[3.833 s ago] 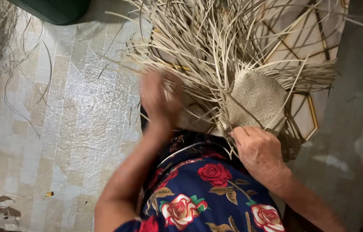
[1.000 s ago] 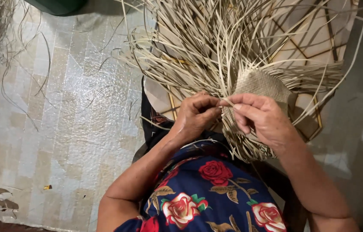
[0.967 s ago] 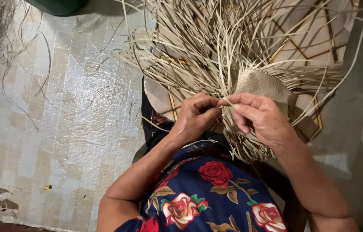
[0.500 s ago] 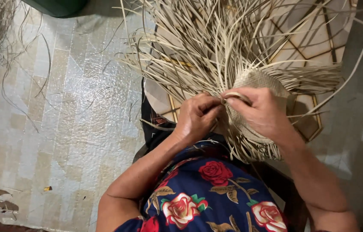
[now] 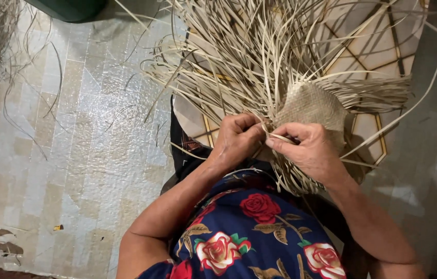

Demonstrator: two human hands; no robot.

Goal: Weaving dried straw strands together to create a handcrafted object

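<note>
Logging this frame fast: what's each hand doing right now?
Left hand: closed, pinching straw strands at the edge of the woven piece.
Right hand: closed on a strip.

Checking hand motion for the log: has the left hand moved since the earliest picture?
Yes. The left hand has shifted right toward the woven panel, and now pinches straw strips beside the right hand.
</note>
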